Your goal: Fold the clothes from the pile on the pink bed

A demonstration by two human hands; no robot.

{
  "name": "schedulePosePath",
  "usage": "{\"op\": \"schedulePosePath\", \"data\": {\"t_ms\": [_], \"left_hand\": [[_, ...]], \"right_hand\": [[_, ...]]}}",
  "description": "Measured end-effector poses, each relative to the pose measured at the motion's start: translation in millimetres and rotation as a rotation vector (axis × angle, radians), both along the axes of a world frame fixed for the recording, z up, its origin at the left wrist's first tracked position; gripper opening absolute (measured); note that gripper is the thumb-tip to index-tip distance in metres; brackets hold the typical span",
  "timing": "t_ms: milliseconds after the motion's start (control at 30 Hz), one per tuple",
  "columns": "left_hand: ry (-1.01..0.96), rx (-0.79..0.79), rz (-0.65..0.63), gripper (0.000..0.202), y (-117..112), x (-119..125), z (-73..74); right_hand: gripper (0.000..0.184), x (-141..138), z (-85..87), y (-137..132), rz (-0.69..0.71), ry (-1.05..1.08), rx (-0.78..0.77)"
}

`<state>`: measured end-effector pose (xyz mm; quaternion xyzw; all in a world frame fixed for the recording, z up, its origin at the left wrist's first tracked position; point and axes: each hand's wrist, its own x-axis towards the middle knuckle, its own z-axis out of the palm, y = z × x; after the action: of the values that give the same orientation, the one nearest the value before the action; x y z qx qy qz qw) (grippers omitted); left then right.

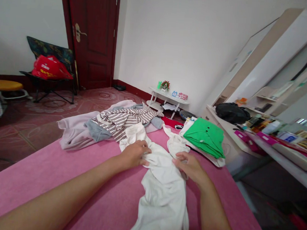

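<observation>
A rumpled white long-sleeved top (164,195) lies lengthwise on the pink bed cover (93,198), its lower end running toward me and its sleeves toward the far side. My left hand (135,153) grips the top's left edge, fingers curled into the cloth. On the opposite edge, my right hand (188,165) pinches the fabric near the base of the right sleeve; part of its fingertips is hidden. Just beyond my left hand is a loose heap with a brown-and-white striped garment (124,120), grey cloth (97,130) and a pale pink garment (76,131).
Folded clothes with a green garment (205,135) on top are stacked at the bed's far right. Past the bed stand a small white table (167,95) and a folding chair with a red bag (51,68). A cluttered dressing table (227,133) flanks the right side.
</observation>
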<state>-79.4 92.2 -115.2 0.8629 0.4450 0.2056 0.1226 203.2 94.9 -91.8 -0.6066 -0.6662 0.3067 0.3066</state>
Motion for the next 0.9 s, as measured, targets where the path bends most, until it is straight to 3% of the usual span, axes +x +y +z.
{"op": "schedulePosePath", "data": {"t_ms": [133,267,300,400,467,567,667,833,900], "left_hand": [[-0.059,-0.053,0.010,0.026,-5.9,6.2,2.6],[-0.313,0.087,-0.116,0.059,-13.8,10.7,21.9],[-0.349,0.091,-0.160,0.058,-14.3,9.1,29.1],[-0.404,0.015,-0.148,0.024,-8.5,-8.1,50.3],[-0.483,0.056,0.010,0.016,1.0,-29.2,59.2],[-0.612,0.192,0.290,0.018,16.7,-64.7,60.2],[-0.614,0.218,0.473,0.023,27.2,-89.4,51.1],[-0.518,0.200,0.571,0.022,30.5,-96.4,40.4],[-0.500,0.201,0.561,0.021,30.1,-95.4,40.6]], "right_hand": [[0.032,-37.7,0.7,-14.3,0.237,0.152,-0.111],[0.040,-82.5,30.4,-40.9,0.353,0.559,-0.175],[0.046,-89.0,39.9,-47.4,0.426,0.640,-0.205],[0.059,-88.8,61.2,-56.3,0.551,0.729,-0.194],[0.055,-74.5,64.5,-51.9,0.451,0.635,-0.088],[0.041,-48.1,56.0,-37.8,0.268,0.372,-0.045],[0.039,-36.1,42.8,-29.1,0.231,0.213,-0.096],[0.063,-53.5,14.2,-30.2,0.419,0.116,0.011],[0.054,-61.7,1.2,-28.1,0.471,-0.035,0.069]]}}
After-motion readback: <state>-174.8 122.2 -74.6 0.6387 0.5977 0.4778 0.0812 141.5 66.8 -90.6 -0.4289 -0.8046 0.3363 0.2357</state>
